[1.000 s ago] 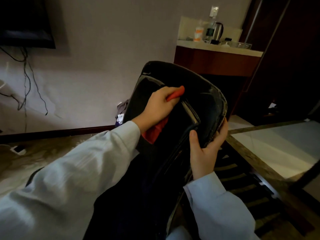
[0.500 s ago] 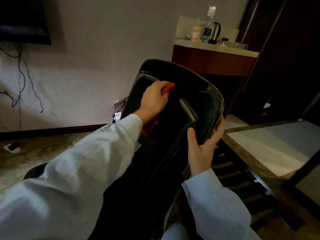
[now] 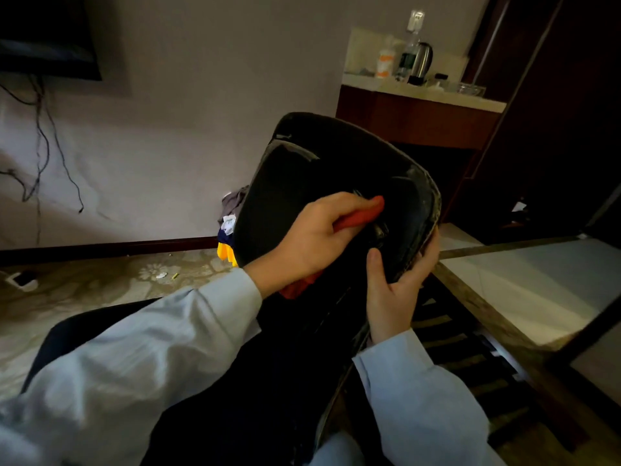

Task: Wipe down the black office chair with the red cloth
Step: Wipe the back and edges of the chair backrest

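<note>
The black office chair (image 3: 312, 169) is tipped toward me, its dark panel filling the middle of the head view. My left hand (image 3: 316, 237) grips the red cloth (image 3: 361, 216) and presses it against the panel near the chair's right side. A tail of the cloth hangs out below my wrist. My right hand (image 3: 393, 290) grips the chair's worn right rim, thumb on the near face and fingers wrapped behind the edge.
A wooden cabinet (image 3: 416, 119) with a kettle (image 3: 421, 60) and bottles stands behind the chair. A pile of clothes (image 3: 230, 230) lies by the wall. Cables (image 3: 43, 146) hang at the left. A dark slatted frame (image 3: 470, 358) and a pale raised floor (image 3: 537, 280) sit to the right.
My left hand has swept the red cloth down and to the right across the chair panel, from near its upper left toward the right rim. The right hand keeps its hold on the rim.
</note>
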`<state>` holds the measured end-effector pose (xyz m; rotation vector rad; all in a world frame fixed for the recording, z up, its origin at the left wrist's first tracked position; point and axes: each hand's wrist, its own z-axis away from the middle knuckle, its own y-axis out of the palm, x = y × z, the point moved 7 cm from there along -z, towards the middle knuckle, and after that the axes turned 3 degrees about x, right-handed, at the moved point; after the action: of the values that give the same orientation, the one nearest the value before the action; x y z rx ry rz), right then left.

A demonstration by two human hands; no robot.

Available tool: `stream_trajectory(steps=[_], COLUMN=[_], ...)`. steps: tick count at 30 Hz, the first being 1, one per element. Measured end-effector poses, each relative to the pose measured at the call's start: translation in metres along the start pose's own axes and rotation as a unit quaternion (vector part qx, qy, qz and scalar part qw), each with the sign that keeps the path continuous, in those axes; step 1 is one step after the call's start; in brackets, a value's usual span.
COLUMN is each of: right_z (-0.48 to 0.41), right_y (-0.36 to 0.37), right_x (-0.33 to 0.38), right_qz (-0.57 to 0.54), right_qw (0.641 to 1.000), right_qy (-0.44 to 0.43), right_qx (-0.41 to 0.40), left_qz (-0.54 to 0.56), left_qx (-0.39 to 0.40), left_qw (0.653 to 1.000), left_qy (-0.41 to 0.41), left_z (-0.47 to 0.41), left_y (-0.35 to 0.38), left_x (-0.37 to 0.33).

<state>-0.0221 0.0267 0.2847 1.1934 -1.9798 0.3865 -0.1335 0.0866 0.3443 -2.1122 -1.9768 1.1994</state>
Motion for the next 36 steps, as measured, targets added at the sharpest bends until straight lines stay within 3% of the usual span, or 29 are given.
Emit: stream_trajectory(steps=[3,5,12,17,22,27,33,36], right_z=[0.0,0.0,0.001,0.002,0.002,0.001,0.002,0.003], right_y=[0.001,0.0,-0.001,-0.001,0.0,0.0,0.001,0.001], right_x=[0.001,0.001,-0.002,-0.002,0.0,0.002,0.002,0.002], right_qz=[-0.009,-0.005,-0.002,-0.01,-0.002,0.005,-0.015,-0.013], right_qw=[1.0,1.0,1.0,1.0,1.0,1.0,1.0,1.0], right_qy=[-0.002,-0.002,0.018,0.005,-0.009,-0.025,-0.009,-0.005], right_qx=[0.007,0.004,-0.002,0.005,0.0,0.001,0.003,0.006], left_qz=[0.01,0.012,-0.063,-0.091,-0.081,-0.07,0.038,0.03], left_qx=[0.024,-0.002,-0.138,-0.09,-0.134,-0.127,-0.035,-0.1], left_qw=[0.997,0.998,0.983,0.988,0.985,0.989,0.998,0.995], left_qy=[0.069,0.063,-0.103,-0.091,-0.069,-0.04,0.019,-0.002], left_z=[0.013,0.018,0.005,-0.023,-0.008,0.019,0.041,0.036], left_y=[0.0,-0.005,-0.033,-0.019,-0.006,0.009,0.008,-0.008], left_x=[-0.018,-0.013,0.049,0.051,0.041,0.015,-0.011,-0.001])
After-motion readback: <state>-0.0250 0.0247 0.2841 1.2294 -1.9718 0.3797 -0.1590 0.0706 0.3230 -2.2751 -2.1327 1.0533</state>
